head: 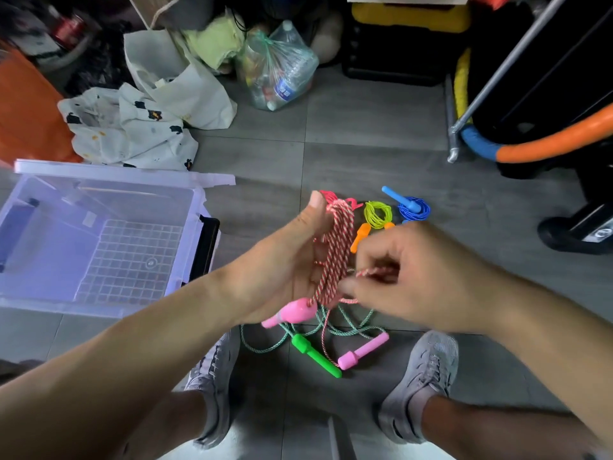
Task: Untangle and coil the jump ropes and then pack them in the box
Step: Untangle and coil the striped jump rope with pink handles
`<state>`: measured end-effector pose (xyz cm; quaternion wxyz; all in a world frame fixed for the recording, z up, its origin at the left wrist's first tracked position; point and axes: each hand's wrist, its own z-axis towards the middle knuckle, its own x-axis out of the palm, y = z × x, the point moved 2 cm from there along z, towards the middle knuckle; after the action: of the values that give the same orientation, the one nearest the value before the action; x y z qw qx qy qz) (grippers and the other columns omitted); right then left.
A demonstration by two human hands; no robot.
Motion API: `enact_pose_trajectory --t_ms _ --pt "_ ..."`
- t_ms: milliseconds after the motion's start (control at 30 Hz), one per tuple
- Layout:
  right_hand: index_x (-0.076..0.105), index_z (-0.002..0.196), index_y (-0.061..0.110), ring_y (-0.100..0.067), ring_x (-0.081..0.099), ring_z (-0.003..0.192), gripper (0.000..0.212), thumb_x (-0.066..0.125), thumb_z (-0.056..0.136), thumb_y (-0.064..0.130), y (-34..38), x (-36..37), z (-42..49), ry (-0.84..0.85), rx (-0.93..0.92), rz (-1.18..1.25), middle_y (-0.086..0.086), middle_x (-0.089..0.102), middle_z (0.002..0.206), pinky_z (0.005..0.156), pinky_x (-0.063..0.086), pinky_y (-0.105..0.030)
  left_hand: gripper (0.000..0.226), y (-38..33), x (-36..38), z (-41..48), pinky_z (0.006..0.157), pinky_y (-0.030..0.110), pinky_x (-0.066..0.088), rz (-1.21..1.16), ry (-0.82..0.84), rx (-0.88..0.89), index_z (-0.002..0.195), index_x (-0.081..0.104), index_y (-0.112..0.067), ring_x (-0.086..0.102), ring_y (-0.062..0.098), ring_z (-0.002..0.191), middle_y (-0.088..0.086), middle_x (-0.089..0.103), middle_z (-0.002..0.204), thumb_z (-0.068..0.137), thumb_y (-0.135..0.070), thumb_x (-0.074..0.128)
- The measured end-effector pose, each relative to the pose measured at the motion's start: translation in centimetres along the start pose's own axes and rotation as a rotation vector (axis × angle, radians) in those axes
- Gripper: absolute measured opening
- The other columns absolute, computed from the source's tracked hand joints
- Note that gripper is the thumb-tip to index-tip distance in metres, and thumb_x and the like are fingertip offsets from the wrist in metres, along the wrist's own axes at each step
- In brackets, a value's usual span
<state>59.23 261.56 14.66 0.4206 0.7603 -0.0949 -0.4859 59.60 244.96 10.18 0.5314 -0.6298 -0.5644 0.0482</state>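
Floor: I see grey tiles (365, 127), smooth and matte, with thin pale joints. The ropes and the box all lie on them.
Room: clutter lines the far edge. There is a clear plastic bag of bottles (278, 68), crumpled white cloth bags (139, 127), a yellow-and-black case (408, 18) and an orange foam tube (557, 141) curving in at the right.
Box: the box (109, 174) is translucent plastic, rectangular, with a moulded grid on its bottom. It stands open on the floor at the left, well apart from the ropes.
Left hand: my view has the left hand (292, 260) raised over the floor. Loops of the red-and-white rope (335, 254) wrap it lengthwise, and its grip presses the thumb onto the top of them.
Right hand: the right hand (414, 277) is just beside the left, slightly blurred. Its grip pinches a free strand of the same rope at the fingertips.
Rope in hand: twisted cord with candy stripes. A glossy pink handle (295, 312) hangs at the heel of the left hand. A second pink handle (363, 350) lies on the tiles between the grey mesh shoes (418, 376).
Green rope: the green rope (348, 327) is twisted cord, loose and looping on the floor under the hands, with its green handle (315, 355) beside the second pink handle.
Coiled ropes: beyond the hands lie a yellow-green coil (377, 214) with an orange handle (360, 237) and, just beside it, a blue coil (414, 209). Both are thin shiny cord in tight round rings.
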Motion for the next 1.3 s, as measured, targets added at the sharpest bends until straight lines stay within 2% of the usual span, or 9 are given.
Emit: enact_pose_trajectory --t_ms 133,333,500,700,900,1133,1200,1267,1300 --pt "0.061 0.06 0.013 -0.005 0.043 0.049 0.036 0.083 0.078 0.035 -0.6 -2.6 0.6 -0.132 0.028 0.342 0.005 0.05 0.049 0.048 0.033 -0.022 0.09 0.4 -0.1 -0.1 0.102 0.053 0.047 0.06 0.154 -0.123 0.144 0.049 -0.017 0.059 0.051 0.116 0.038 0.055 0.128 0.085 -0.079 0.021" --pt "0.061 0.063 0.01 -0.011 0.049 0.045 0.034 0.071 0.075 0.041 -2.1 -2.5 1.5 -0.24 0.153 0.585 0.002 0.054 0.049 0.047 0.04 -0.018 0.082 -0.1 0.5 -0.7 0.102 0.051 0.045 0.013 0.327 -0.182 0.149 0.034 -0.005 0.063 0.042 0.106 0.029 0.06 0.114 0.093 -0.065 0.031" --pt "0.061 0.062 0.012 -0.01 0.033 0.043 0.034 0.072 0.072 0.043 -3.8 -1.2 2.6 -0.234 0.324 0.66 0.0 0.04 0.05 0.048 0.039 -0.021 0.077 -0.3 0.5 -1.0 0.095 0.046 0.051 -0.069 0.365 -0.191 0.144 0.027 0.006 0.068 0.037 0.099 0.026 0.057 0.109 0.095 -0.051 0.042" --pt "0.06 0.054 0.021 -0.014 0.03 0.044 0.046 0.056 0.1 0.016 -4.7 2.1 3.1 -0.135 0.486 0.75 0.002 0.036 0.049 0.049 0.033 -0.029 0.058 -0.1 -0.9 -0.4 0.112 0.067 0.032 -0.213 0.251 -0.096 0.136 0.05 -0.005 0.069 0.032 0.095 0.017 0.065 0.101 0.097 -0.048 0.044" --pt "0.067 0.065 0.031 -0.019 0.049 0.046 0.046 0.047 0.104 0.017 -3.9 3.8 2.0 -0.042 0.42 0.493 -0.001 0.055 0.054 0.052 0.042 -0.033 0.04 -1.6 -2.3 0.5 0.102 0.062 0.046 -0.315 0.041 0.135 0.138 0.045 -0.024 0.06 0.044 0.122 0.02 0.054 0.144 0.101 -0.038 0.044" --pt "0.066 0.087 0.017 -0.009 0.053 0.054 0.028 0.052 0.102 0.036 -2.8 3.7 0.5 0.257 0.322 0.217 -0.003 0.061 0.063 0.063 0.05 -0.037 0.024 -3.0 -3.8 0.4 0.101 0.058 0.045 -0.29 -0.174 0.266 0.111 0.055 -0.02 0.062 0.044 0.119 0.021 0.055 0.141 0.092 -0.034 0.058" --pt "0.058 0.077 0.013 -0.006 0.042 0.055 0.033 0.056 0.099 0.038 -1.8 3.3 0.1 0.284 0.17 0.03 -0.008 0.055 0.067 0.06 0.045 -0.035 0.024 -2.7 -3.7 0.2 0.09 0.062 0.051 -0.136 -0.241 0.317 0.109 0.059 -0.014 0.064 0.052 0.11 0.022 0.056 0.129 0.088 -0.025 0.065" --pt "0.053 0.07 0.011 -0.008 0.036 0.058 0.036 0.06 0.097 0.035 -1.0 2.7 -0.2 0.297 0.071 0.002 -0.009 0.047 0.066 0.058 0.039 -0.036 0.04 -2.1 -3.5 0.2 0.057 0.071 0.051 0.134 -0.269 0.368 0.117 0.052 -0.001 0.062 0.061 0.075 0.026 0.064 0.105 0.087 -0.018 0.072" --pt "0.054 0.069 0.011 -0.011 0.038 0.058 0.035 0.062 0.096 0.032 -0.8 2.2 -0.2 0.292 0.043 0.057 -0.009 0.047 0.064 0.058 0.038 -0.038 0.041 -1.8 -3.2 0.2 0.048 0.057 0.052 0.243 -0.232 0.387 0.118 0.048 0.003 0.063 0.049 0.059 0.023 0.065 0.089 0.088 -0.011 0.072"
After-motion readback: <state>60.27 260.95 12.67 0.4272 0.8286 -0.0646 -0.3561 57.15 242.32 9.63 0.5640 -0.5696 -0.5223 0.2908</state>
